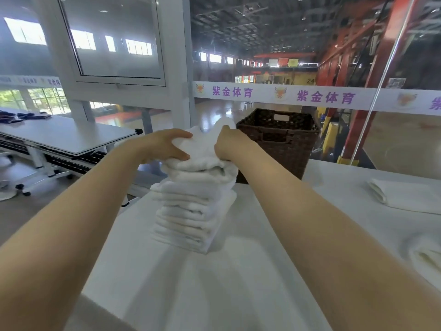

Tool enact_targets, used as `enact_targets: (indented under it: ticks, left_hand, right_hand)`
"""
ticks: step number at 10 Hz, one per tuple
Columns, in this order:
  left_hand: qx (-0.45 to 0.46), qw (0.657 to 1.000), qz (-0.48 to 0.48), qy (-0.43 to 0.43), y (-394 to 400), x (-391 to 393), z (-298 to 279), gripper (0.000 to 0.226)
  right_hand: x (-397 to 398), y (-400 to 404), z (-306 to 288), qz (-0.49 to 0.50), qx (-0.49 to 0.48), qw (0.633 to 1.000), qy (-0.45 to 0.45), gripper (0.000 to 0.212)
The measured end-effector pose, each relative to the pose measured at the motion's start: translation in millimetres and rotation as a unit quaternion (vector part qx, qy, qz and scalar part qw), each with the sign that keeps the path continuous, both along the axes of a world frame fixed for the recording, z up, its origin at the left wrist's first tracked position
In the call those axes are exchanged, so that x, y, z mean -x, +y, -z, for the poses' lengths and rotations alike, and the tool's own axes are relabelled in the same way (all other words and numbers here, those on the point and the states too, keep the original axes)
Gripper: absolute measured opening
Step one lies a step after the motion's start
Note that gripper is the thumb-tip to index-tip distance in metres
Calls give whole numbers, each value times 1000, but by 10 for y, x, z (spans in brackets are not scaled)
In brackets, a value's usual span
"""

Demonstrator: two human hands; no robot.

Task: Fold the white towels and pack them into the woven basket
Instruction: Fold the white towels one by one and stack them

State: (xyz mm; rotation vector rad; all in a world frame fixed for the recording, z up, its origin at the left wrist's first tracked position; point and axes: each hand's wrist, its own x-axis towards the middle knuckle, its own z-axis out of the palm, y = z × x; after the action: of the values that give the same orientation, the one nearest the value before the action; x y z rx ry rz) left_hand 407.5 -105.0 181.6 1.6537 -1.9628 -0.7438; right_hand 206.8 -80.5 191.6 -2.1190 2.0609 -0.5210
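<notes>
A tall stack of folded white towels (191,211) stands on the white table (238,271) in front of me. On top of it lies a bunched white towel (202,151). My left hand (164,145) grips this top towel at its left side, fingers curled over it. Its right side is gripped by my right hand (229,144). The dark brown woven basket (279,139) stands just behind and to the right of the stack, at the table's far edge; its inside is hidden from here.
A folded white towel (403,195) lies at the table's right side, and another white towel (427,261) at the near right edge. A grey table (62,137) stands off to the left. Glass panels close off the space behind the basket.
</notes>
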Motion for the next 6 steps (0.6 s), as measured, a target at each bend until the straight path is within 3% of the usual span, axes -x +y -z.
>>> enact_targets:
  ticks: [1,3,4,5,6]
  left_hand:
    - [-48,999,7,-11,-132,-165,218,66]
    - [-73,996,25,-33,-256,-247,535,66]
    - [-88,989,-7,-120,-286,-132,549,42]
    - [-17,969,11,-248,-338,58,570,36]
    - [-14,966,38,-257,-321,219,643,39]
  right_hand:
    - [-178,-87,133,-7,-36,999,-20,14]
    - [-214,-272,376,-13,-123,985,116,37]
    - [-213,-339,437,19,-148,981,121,59]
    - [-248,-383,521,-12,-175,977,123,67]
    - [-231,-429,632,-23,-192,972,131,66]
